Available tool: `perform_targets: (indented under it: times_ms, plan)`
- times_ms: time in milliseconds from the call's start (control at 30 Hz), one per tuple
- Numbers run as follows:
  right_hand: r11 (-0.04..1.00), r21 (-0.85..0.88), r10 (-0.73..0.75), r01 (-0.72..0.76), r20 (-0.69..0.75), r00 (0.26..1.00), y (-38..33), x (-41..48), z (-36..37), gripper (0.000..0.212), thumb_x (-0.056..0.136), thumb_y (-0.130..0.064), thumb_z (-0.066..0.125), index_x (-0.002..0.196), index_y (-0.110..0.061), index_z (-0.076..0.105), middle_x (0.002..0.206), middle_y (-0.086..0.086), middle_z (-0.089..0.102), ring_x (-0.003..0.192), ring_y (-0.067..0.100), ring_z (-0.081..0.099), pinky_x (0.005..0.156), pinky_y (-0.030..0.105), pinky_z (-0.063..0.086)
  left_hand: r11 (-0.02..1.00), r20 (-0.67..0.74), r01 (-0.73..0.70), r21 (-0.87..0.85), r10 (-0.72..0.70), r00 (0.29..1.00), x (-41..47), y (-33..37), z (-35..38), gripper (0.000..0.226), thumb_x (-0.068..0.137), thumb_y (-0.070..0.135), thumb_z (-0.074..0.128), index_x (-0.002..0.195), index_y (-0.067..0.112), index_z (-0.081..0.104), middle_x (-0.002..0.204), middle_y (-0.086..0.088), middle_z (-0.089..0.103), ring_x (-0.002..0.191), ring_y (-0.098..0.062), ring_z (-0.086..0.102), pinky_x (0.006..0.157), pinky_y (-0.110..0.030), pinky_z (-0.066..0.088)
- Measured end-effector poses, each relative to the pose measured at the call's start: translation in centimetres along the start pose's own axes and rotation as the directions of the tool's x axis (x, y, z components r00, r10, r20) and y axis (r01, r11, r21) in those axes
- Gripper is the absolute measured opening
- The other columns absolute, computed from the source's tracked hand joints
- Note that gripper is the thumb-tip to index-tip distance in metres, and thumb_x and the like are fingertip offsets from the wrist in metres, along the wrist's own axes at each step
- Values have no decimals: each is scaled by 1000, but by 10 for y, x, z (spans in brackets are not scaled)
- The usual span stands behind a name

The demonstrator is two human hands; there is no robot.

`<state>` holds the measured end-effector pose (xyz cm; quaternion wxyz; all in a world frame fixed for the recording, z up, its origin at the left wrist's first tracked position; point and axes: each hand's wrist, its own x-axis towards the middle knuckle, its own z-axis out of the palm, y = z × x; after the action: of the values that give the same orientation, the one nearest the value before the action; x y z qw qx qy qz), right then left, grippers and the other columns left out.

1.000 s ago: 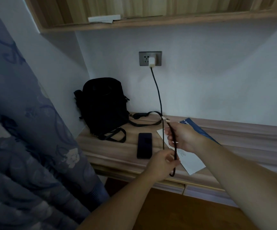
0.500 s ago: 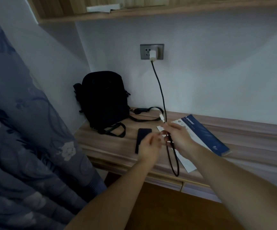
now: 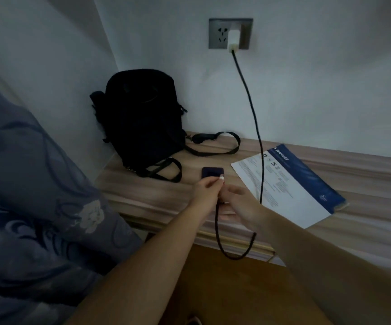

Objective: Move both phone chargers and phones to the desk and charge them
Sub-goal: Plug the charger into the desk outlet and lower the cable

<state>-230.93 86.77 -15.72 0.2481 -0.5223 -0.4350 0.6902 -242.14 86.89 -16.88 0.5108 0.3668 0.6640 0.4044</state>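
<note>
Head view, center of frame: left hand [image 3: 207,194] pinches the white plug [image 3: 221,177] over the dark phone [image 3: 209,172] on the desk [image 3: 142,191], right hand [image 3: 243,205] curls round the cable [image 3: 248,99] just below, charger [image 3: 233,38] sits in the wall socket [image 3: 218,31] up top.

Your desk [image 3: 142,198] is pale wood with a stepped front edge. A black bag [image 3: 142,118] stands in the back left corner, and its straps [image 3: 215,151] lie flat on the wood. Just in front of the bag lies a dark phone [image 3: 210,172]; you can see only its far end. To the right lies a white and blue leaflet [image 3: 290,186], at a slant. A black cable [image 3: 260,160] runs over the leaflet.
</note>
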Motion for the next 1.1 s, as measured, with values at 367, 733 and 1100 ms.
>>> perform_targets:
  times_ms: [367, 733, 1100]
  plan:
    - [956, 211, 277, -204, -417, 866, 44, 50, 3, 20, 103, -24, 40, 108, -14, 57, 73, 4, 47, 57, 16, 43, 51, 27, 40, 934, 13, 130, 333, -142, 990, 57, -61, -32, 30, 97, 15, 52, 126, 16, 53, 108, 0, 54, 101, -21, 57, 85, -34, 48]
    - [972, -133, 121, -193, -423, 898, 58, 72, -7, 17, 102, -19, 40, 102, -13, 56, 77, 8, 52, 60, 16, 44, 54, 28, 33, 919, 10, 170, 355, -185, 983, 71, -66, -20, 39, 97, 15, 52, 135, 12, 48, 130, -10, 56, 113, -27, 57, 89, -34, 48]
    - [544, -839, -382, -12, -261, 887, 87, 66, -51, 21, 100, -32, 42, 116, -21, 50, 88, 1, 58, 70, 19, 55, 58, 34, 44, 764, 239, -208, 611, 73, 968, 68, -65, -15, 56, 91, 2, 57, 143, 17, 41, 108, -5, 62, 97, -17, 57, 86, -29, 48]
